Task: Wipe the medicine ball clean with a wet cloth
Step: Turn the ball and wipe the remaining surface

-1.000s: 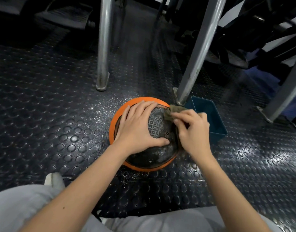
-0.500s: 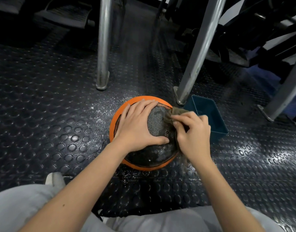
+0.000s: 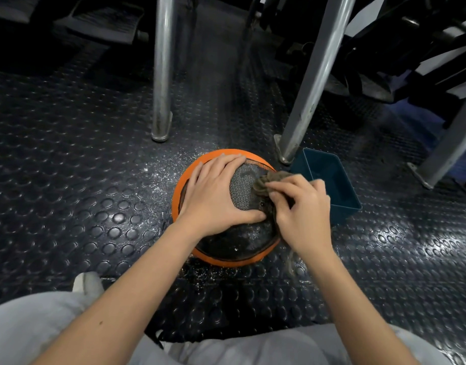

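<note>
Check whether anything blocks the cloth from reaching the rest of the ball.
The cloth in the right hand touches the ball. Only the left hand, laid flat on its left side, covers surface to wipe.

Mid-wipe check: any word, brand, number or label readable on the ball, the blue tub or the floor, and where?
No text can be read in this view.
Orange and black rubber medicine ball: faint curved mark on its grey patterned panel, too blurred to read; left hand and right hand with the brown wet cloth cover part of it.
Dark blue rectangular plastic tub: no label visible.
</note>
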Demonstrator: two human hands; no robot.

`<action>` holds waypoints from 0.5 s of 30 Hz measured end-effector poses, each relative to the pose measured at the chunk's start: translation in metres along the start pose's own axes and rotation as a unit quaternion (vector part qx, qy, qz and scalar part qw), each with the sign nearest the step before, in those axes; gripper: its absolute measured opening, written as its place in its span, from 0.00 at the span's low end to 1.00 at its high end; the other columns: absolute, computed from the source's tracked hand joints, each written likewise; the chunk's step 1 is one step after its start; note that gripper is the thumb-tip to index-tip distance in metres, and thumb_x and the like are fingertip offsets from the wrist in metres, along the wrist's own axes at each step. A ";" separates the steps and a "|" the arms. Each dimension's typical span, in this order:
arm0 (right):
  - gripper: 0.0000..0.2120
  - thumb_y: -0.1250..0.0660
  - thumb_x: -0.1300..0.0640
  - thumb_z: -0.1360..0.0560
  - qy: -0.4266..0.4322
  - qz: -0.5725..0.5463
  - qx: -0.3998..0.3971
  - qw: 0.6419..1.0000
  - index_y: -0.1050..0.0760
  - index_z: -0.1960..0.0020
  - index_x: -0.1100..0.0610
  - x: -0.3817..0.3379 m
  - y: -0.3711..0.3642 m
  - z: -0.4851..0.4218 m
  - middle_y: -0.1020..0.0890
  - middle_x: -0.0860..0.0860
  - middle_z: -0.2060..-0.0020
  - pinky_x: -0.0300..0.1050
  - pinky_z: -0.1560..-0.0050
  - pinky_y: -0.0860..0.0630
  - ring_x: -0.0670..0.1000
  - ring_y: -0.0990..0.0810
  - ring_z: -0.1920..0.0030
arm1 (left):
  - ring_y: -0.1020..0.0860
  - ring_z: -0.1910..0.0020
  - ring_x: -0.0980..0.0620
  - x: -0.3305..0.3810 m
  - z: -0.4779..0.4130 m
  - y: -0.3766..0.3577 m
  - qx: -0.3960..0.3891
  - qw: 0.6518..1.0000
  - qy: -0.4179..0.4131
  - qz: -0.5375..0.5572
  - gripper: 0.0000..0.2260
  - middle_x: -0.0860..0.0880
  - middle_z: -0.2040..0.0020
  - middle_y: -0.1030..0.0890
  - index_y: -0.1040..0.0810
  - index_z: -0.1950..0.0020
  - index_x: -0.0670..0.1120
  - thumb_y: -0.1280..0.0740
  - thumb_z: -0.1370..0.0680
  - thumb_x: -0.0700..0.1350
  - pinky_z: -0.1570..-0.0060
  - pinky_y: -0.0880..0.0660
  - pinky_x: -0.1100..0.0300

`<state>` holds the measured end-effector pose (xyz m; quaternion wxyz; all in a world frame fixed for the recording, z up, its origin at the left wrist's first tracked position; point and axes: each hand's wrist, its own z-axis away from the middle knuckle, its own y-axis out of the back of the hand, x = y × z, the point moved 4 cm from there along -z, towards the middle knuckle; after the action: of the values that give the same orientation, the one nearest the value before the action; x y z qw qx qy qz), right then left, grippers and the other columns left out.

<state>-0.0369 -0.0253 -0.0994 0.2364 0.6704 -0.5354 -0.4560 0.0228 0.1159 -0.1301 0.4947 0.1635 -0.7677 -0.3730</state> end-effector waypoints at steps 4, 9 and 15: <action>0.09 0.35 0.57 0.23 -0.054 -0.019 -0.038 0.998 0.18 0.49 0.47 0.009 -0.014 -0.045 0.20 0.43 0.52 0.47 0.50 0.37 0.51 0.32 0.51 | 0.44 0.27 0.56 -0.001 0.001 -0.001 0.014 1.000 0.005 -0.001 0.48 0.59 0.28 0.38 0.40 0.26 0.54 0.34 0.42 0.72 0.27 0.52 0.52; 0.08 0.33 0.59 0.25 -0.038 -0.047 0.003 0.998 0.18 0.49 0.50 0.005 -0.008 -0.019 0.20 0.43 0.54 0.54 0.50 0.30 0.51 0.31 0.54 | 0.41 0.29 0.56 -0.002 0.003 -0.003 0.044 0.999 0.011 0.006 0.49 0.59 0.29 0.36 0.37 0.27 0.54 0.40 0.44 0.76 0.27 0.48 0.49; 0.07 0.33 0.58 0.26 0.006 -0.004 0.021 1.000 0.17 0.52 0.50 -0.002 0.001 0.003 0.20 0.42 0.56 0.45 0.56 0.39 0.49 0.34 0.56 | 0.43 0.28 0.56 0.001 0.001 -0.006 0.022 1.000 -0.004 -0.002 0.48 0.59 0.29 0.37 0.39 0.27 0.55 0.39 0.43 0.74 0.27 0.52 0.53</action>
<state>-0.0397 -0.0232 -0.0990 0.2241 0.6803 -0.5404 -0.4415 0.0208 0.1116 -0.1341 0.4873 0.1746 -0.7774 -0.3574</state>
